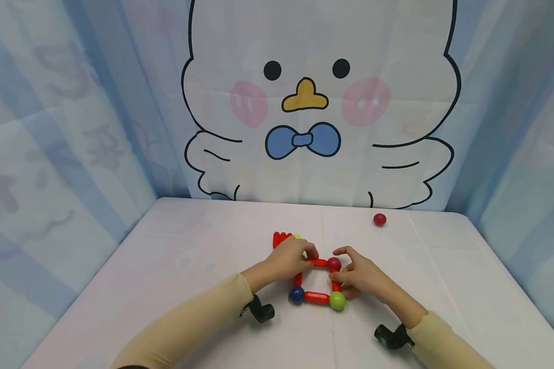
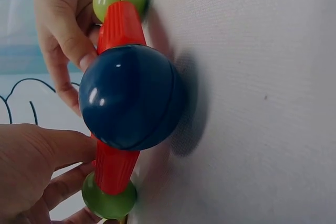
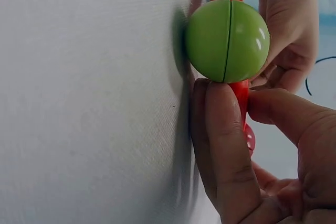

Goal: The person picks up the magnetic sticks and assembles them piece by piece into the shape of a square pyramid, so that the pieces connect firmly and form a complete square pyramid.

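Note:
Several red rods and coloured balls form a four-sided frame on the table. A blue ball (image 1: pixel 296 294) marks its near left corner, a green ball (image 1: pixel 337 301) the near right, and a red ball (image 1: pixel 334 264) the far right. My left hand (image 1: pixel 286 259) pinches the far red rod (image 1: pixel 320 263) by its left end, covering the far left corner; a second green ball (image 2: pixel 109 199) shows there in the left wrist view. With thumb and fingers, my right hand (image 1: pixel 362 275) grips the right red rod (image 3: pixel 240 98) beside the near green ball.
Behind my left hand lie several red pieces (image 1: pixel 280 239), with a yellow-green piece (image 1: pixel 297 236) partly hidden beside them. A loose red ball (image 1: pixel 380 219) sits near the back edge of the white table (image 1: pixel 189 230). Printed curtains rise at the back and both sides.

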Tool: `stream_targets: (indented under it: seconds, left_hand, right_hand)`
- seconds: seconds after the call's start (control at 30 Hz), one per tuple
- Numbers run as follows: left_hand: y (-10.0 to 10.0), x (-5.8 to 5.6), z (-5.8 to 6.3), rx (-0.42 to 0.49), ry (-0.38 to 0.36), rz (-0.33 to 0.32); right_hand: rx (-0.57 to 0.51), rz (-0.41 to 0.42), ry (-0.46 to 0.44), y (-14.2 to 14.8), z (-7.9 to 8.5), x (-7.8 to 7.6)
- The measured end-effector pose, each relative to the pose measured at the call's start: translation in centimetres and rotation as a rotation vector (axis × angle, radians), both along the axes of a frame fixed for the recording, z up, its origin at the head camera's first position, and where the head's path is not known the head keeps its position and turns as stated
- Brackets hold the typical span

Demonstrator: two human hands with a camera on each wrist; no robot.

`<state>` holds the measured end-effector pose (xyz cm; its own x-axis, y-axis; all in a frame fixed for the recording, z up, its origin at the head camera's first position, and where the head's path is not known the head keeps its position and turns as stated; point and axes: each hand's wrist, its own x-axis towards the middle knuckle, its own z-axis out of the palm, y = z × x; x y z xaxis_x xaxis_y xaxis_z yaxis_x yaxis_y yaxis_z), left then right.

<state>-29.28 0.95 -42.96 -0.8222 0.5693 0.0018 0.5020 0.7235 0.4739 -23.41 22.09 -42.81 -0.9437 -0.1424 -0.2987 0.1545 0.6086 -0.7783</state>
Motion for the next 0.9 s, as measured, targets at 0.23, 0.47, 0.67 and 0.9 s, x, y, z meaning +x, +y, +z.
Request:
stream_targets:
  seconds: [0.23,0.47,0.67,0.9]
  left_hand:
    - [-0.6,-0.2,0.3,0.051,-0.058,0.008]
    - [-1.3,-0.2,0.5,0.099,-0.093,0.046]
    - [-2.3,-1.0,0.9,0.122,-0.076,0.064]
    - [-3.9,-2.3,1.7,0.136,-0.018,0.17]
  right_hand:
    - [0.023,-0.008,-0.008,-0.3,0.0,-0.3]
    - [0.031,-0.026,0.003,-0.3,0.2,0.0]
    - [0.022,-0.029,-0.008,-0.5,0.3,0.1]
    - [0.021,-0.017,-0.007,-0.4,0.2,0.0]
